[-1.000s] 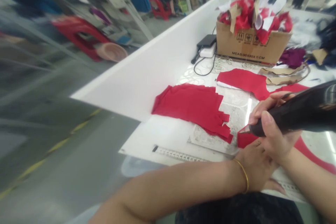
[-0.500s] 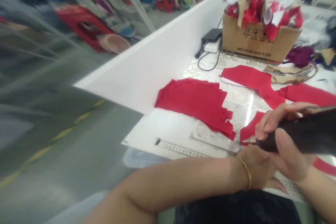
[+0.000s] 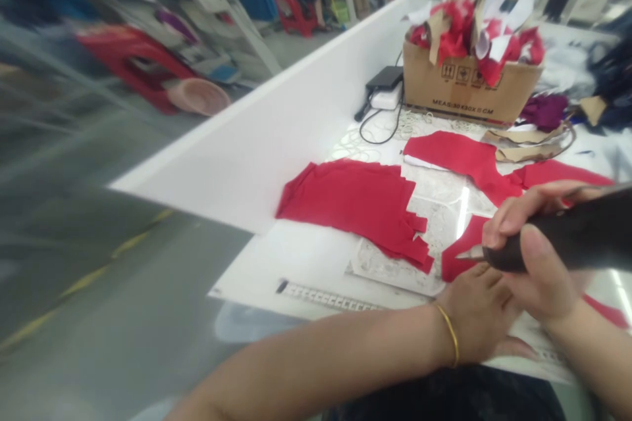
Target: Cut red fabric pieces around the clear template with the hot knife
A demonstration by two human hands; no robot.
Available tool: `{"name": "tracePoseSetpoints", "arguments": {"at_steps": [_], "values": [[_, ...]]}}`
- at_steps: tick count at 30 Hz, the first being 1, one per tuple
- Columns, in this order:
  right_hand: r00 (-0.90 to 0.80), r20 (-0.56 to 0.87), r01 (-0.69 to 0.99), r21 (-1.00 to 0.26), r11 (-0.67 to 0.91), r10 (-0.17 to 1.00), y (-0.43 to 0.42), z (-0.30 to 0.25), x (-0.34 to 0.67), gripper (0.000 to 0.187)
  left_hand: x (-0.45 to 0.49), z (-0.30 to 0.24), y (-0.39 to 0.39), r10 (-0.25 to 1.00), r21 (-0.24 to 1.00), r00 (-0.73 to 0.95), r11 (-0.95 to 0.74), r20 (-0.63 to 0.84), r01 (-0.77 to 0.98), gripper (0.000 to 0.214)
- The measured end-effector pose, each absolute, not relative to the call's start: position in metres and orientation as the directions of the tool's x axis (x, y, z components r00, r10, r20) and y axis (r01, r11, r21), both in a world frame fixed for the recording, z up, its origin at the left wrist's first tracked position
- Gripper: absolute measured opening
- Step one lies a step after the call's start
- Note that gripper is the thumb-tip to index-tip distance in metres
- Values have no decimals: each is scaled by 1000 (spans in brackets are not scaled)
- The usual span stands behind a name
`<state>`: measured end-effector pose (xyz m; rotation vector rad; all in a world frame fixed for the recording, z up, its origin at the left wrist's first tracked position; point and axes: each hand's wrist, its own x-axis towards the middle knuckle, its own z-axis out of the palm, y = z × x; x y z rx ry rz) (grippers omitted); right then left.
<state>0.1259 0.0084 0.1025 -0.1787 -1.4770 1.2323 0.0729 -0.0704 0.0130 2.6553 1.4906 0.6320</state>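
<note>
My right hand (image 3: 533,256) is shut on a black-handled cutting tool (image 3: 557,240), and its small metal blade (image 3: 470,254) points left. The blade lies just above a red fabric piece (image 3: 459,256). My left hand (image 3: 476,316), wearing a thin gold bangle (image 3: 449,335), rests flat on the white work surface just below that piece, holding nothing that I can see. Left of the blade lies a larger red fabric piece (image 3: 350,210) with a cut, tabbed edge. Another red piece (image 3: 459,158) lies beyond it.
A lace-patterned paper sheet (image 3: 390,270) and a metal ruler (image 3: 328,296) lie near my hands. A cardboard box (image 3: 469,95) of red and paper scraps stands at the back, beside a black power adapter (image 3: 385,79). The white table edge (image 3: 237,177) drops toward the grey floor at left.
Since a second ago, the tool has levelled out and my right hand has shifted slightly. The whole view has swung a little, moving the table leftward in the picture.
</note>
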Motion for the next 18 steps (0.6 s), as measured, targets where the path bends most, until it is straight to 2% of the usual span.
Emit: {"name": "tracePoseSetpoints", "arguments": {"at_steps": [5, 12, 18], "values": [[-164, 652, -413, -727, 549, 740, 46, 98, 120, 21, 65, 11, -67, 757, 87, 398, -510, 519, 856, 88], [-103, 667, -281, -731, 622, 738, 74, 88, 116, 15, 61, 7, -70, 805, 70, 413, -485, 426, 872, 94], [-93, 650, -307, -740, 599, 755, 72, 85, 115, 19, 61, 12, -70, 758, 16, 382, -458, 529, 889, 89]]}}
